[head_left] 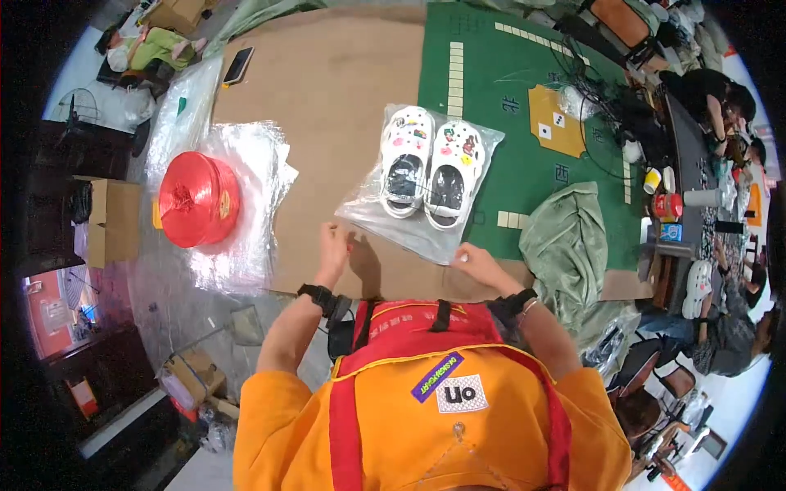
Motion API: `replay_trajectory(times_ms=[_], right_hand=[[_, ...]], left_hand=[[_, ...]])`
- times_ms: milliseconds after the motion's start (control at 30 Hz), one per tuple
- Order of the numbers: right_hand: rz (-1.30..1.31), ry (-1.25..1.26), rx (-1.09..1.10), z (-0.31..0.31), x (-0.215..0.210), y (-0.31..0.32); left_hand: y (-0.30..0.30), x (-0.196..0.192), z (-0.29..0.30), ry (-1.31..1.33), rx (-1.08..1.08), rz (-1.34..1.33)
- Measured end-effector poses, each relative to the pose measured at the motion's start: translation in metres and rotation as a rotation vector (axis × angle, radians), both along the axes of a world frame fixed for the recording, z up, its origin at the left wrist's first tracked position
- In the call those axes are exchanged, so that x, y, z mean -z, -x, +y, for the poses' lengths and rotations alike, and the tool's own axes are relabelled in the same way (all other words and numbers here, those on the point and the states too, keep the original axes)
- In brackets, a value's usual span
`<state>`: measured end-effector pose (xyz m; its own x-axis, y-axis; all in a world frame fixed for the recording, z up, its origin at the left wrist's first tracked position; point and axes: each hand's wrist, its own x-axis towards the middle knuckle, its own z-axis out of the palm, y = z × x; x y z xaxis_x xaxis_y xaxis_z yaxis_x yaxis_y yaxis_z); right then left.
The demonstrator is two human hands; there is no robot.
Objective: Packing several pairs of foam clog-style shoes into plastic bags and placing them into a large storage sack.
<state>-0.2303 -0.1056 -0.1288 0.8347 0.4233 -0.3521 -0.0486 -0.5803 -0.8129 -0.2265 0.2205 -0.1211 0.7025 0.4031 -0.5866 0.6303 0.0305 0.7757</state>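
Glossy clear plastic bag (426, 221), matt cardboard (327, 90)

clear shoe bag (426, 225), purple-white apron labels (450, 386)

An orange short-sleeved top (426, 425) is worn, its sleeves ending above the elbows so that both forearms are left bare. Over it a red apron or vest (422, 323) is seen, with red straps running down the chest and thin yellow piping along its edges. Two short black loops are fixed at its upper edge. A slanted purple label and a white rectangular patch with dark lettering are attached to the chest. A black band is worn on the left wrist (318, 296), and a dark band with a thin bracelet on the right wrist (521, 301).
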Motion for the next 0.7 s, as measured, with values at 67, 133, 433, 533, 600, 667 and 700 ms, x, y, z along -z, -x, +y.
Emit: replay_trajectory(times_ms=[67,133,433,533,600,667,700], right_hand=[[0.092,0.018,0.143,-0.007,-0.003,-0.001],[0.181,0.043,0.291,-0.014,-0.007,-0.002],[0.588,-0.223,0.314,-0.016,0.01,-0.007],[0.471,-0.117,0.3,-0.026,0.012,-0.002],[0.488,-0.319,0.321,-0.035,0.009,0.009],[0.352,-0.186,0.2,-0.048,0.063,0.017],[0.148,-0.417,0.081,-0.093,0.117,0.032]], left_hand=[[0.006,0.0,-0.007,-0.197,0.184,-0.177],[0.005,-0.013,-0.026,-0.406,0.539,-0.318],[-0.04,-0.052,-0.102,-0.858,0.928,-0.736],[-0.045,-0.039,-0.104,-0.792,1.165,-0.565],[-0.035,-0.018,-0.109,-0.837,1.244,-0.58],[-0.028,0.024,-0.11,-0.705,1.257,-0.603],[-0.033,0.014,-0.141,-0.473,1.319,-0.432]])
